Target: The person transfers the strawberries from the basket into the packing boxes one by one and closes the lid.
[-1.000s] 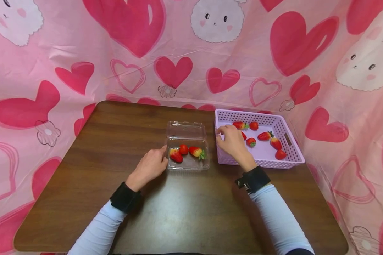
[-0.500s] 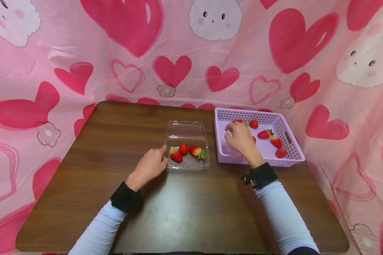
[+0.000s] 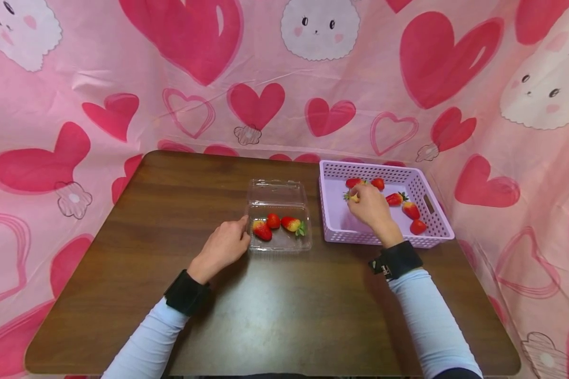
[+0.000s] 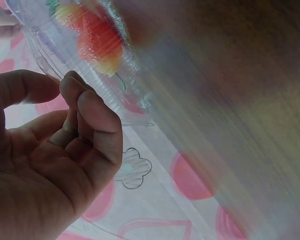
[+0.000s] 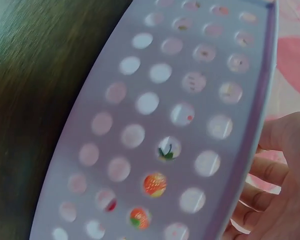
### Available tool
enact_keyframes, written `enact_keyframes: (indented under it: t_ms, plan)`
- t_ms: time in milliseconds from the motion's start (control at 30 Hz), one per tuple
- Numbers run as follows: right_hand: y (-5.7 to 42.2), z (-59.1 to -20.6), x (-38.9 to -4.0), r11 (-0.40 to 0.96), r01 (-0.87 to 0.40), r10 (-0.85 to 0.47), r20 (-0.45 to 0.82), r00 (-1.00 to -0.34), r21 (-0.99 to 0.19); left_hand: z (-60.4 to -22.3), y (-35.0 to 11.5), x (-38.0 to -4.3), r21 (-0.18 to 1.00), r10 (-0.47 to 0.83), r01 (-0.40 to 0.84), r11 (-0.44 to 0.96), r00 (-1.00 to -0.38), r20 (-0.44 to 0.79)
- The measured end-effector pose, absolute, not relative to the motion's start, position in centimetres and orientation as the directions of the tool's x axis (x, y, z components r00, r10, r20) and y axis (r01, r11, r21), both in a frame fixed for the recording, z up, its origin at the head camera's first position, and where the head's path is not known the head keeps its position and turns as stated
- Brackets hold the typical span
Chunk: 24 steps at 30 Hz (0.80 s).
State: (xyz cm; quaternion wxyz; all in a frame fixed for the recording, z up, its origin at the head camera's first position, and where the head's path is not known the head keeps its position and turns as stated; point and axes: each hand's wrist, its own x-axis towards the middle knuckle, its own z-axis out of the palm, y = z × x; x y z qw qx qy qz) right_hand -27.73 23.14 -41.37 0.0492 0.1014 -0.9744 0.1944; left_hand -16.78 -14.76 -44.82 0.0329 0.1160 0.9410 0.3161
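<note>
A clear plastic clamshell box stands with its lid up near the middle of the table, holding three red-and-yellow strawberries. At its left side, my left hand pinches the rim between thumb and fingers, as the left wrist view shows. My right hand reaches down into the lilac basket. Its fingertips pinch a strawberry whose yellow shoulder and green leaves stick out to the left; the rest is hidden by the hand. In the right wrist view the basket's perforated wall covers the fingertips.
Several other strawberries lie in the basket, among them one in the near right corner and one behind it. Brown wooden table surrounds both containers. A pink heart-print cloth hangs behind the far edge.
From the basket's left rim, my right hand has moved right and down into the basket, its fingers closing on a strawberry. The left hand and clamshell box have stayed in place.
</note>
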Motion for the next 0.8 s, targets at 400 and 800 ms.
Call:
enact_keyframes:
  t_ms: [400, 800]
  plan:
    - [25.7, -41.8, -27.7, 0.921, -0.111, -0.099, 0.05, -0.994, -0.372, -44.6, -14.8, -16.8, 0.602, 0.244, 0.196, 0.774, -0.97, 0.003]
    - [26.8, -42.4, -27.9, 0.928, -0.043, -0.071, -0.062, -0.996, -0.369, -44.6, -14.7, -16.7, 0.603, 0.233, 0.179, 0.778, -0.972, -0.013]
